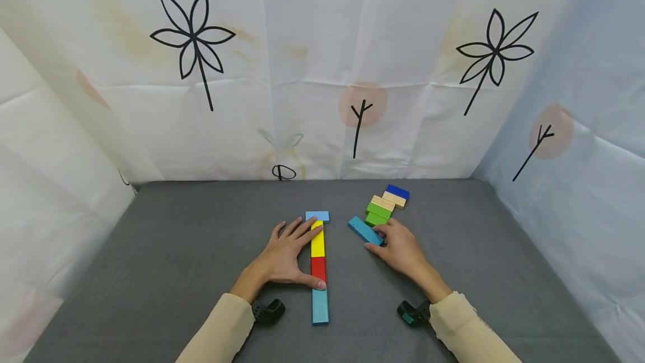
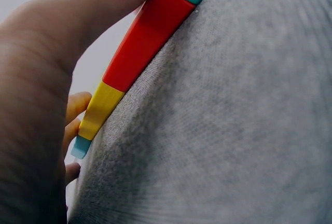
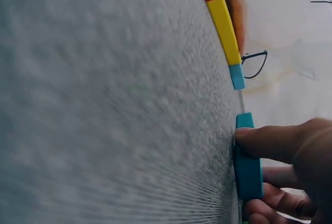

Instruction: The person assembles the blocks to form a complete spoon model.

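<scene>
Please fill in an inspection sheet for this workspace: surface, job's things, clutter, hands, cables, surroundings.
Surface: grey, cloth-textured tabletop.
Job's things: smooth light-blue rectangular block lying crosswise at the far end of a row of yellow rectangular block, red rectangular block and pale turquoise rectangular block; rightward, green blocks, wood-coloured blocks and a dark-blue block.
Clutter: nothing seen.
Hands: left hand spread, touching the row; right hand pinching a turquoise rectangular block; dark device on each wrist.
Cables: thin dark curve near the tabletop's far left corner, cord or print unclear.
Surroundings: white hanging cloth with plant prints.
</scene>
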Tool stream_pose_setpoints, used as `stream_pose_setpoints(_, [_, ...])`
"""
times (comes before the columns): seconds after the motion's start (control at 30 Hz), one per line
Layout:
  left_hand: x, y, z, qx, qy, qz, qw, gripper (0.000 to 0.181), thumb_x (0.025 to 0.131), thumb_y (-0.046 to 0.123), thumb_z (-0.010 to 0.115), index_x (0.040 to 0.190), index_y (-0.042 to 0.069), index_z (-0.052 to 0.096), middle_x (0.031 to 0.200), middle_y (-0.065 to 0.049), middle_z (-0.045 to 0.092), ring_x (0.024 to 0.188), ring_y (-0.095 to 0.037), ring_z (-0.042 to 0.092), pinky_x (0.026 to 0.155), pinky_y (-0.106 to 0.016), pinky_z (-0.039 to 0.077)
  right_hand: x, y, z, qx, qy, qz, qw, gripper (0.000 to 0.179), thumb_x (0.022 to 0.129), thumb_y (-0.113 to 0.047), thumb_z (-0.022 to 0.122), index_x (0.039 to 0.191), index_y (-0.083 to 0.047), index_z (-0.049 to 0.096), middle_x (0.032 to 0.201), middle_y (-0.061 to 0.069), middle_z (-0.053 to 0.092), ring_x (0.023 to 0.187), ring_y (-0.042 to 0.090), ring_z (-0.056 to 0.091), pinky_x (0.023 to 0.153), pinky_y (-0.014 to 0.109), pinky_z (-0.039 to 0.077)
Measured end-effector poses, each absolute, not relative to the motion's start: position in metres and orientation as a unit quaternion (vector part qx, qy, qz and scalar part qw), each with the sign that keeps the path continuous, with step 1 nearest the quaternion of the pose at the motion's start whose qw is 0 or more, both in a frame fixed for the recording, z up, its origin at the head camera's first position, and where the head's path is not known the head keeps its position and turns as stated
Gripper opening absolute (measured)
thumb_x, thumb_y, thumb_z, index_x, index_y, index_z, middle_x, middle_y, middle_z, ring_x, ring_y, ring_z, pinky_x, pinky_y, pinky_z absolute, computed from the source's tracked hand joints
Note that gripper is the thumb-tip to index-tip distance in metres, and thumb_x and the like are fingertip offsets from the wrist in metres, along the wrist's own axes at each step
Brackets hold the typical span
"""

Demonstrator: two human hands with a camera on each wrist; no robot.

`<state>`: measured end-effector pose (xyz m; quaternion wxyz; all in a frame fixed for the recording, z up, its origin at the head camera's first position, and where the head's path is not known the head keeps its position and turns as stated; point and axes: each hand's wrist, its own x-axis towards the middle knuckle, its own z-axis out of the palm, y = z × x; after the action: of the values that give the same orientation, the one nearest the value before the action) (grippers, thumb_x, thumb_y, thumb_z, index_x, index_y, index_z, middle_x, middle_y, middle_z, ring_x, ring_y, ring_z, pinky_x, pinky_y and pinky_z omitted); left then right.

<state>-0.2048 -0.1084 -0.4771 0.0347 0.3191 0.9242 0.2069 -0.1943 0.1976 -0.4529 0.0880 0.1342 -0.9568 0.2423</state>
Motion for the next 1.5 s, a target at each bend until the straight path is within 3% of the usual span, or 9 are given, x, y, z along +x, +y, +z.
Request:
stream_pose_setpoints(0.3, [-0.205, -0.107, -0.476, 0.313, 0.927, 0.201, 0.040, 0.118, 0.068, 0.087, 0.064, 0.163, 0.028, 0.027, 0.171, 0.003, 0.011, 0.154, -0.035, 0.012, 0.117, -0.066, 0.002, -0.217, 0.180, -0.437, 0.162, -0.937, 0.294, 0.099, 0.035, 0.089, -0.016, 0.081, 0.119, 0.000, 0.073, 0.096, 0.009, 0.053, 0.078, 0.019, 0.045, 0.068, 0.035, 0.039])
stream_pose_setpoints(0.63, [-0.205, -0.108, -0.476, 0.310, 0.930, 0.193, 0.041, 0.118, 0.068, 0.087, 0.064, 0.163, 0.028, 0.028, 0.170, 0.003, 0.012, 0.154, -0.035, 0.013, 0.117, -0.067, 0.002, -0.279, 0.146, -0.436, 0.203, -0.908, 0.367, -0.014, 0.033, 0.095, -0.015, 0.074, 0.124, 0.000, 0.071, 0.107, 0.014, 0.059, 0.088, 0.024, 0.052, 0.078, 0.039, 0.047])
stream_pose_setpoints(0.97, [-0.207, -0.109, -0.478, 0.314, 0.929, 0.194, 0.039, 0.116, 0.069, 0.088, 0.062, 0.162, 0.029, 0.028, 0.170, 0.003, 0.012, 0.154, -0.035, 0.012, 0.116, -0.068, 0.002, -0.308, 0.127, -0.441, 0.213, -0.894, 0.381, -0.101, 0.032, 0.098, -0.015, 0.070, 0.127, -0.001, 0.071, 0.109, 0.013, 0.069, 0.074, 0.018, 0.052, 0.066, 0.029, 0.044])
stream_pose_setpoints(1.17, [-0.207, -0.108, -0.477, 0.313, 0.928, 0.196, 0.042, 0.115, 0.069, 0.087, 0.063, 0.163, 0.030, 0.028, 0.171, 0.004, 0.010, 0.154, -0.034, 0.012, 0.117, -0.068, 0.002, -0.311, 0.127, -0.440, 0.221, -0.881, 0.395, -0.139, 0.035, 0.100, -0.010, 0.066, 0.133, 0.001, 0.066, 0.090, 0.014, 0.063, 0.067, 0.016, 0.043, 0.063, 0.029, 0.036])
stream_pose_setpoints(1.37, [-0.207, -0.107, -0.475, 0.309, 0.929, 0.198, 0.051, 0.116, 0.068, 0.088, 0.061, 0.163, 0.030, 0.027, 0.171, 0.005, 0.010, 0.155, -0.033, 0.011, 0.117, -0.067, 0.001, -0.315, 0.129, -0.440, 0.214, -0.865, 0.418, -0.174, 0.037, 0.101, -0.007, 0.062, 0.137, -0.001, 0.063, 0.121, 0.015, 0.065, 0.082, 0.018, 0.051, 0.072, 0.030, 0.040])
stream_pose_setpoints(1.5, [-0.207, -0.107, -0.476, 0.308, 0.929, 0.199, 0.052, 0.116, 0.068, 0.089, 0.060, 0.163, 0.030, 0.027, 0.171, 0.005, 0.010, 0.155, -0.032, 0.010, 0.117, -0.067, 0.001, -0.315, 0.129, -0.440, 0.210, -0.859, 0.427, -0.188, 0.037, 0.103, -0.010, 0.059, 0.139, -0.002, 0.062, 0.128, 0.018, 0.062, 0.092, 0.022, 0.053, 0.079, 0.033, 0.043])
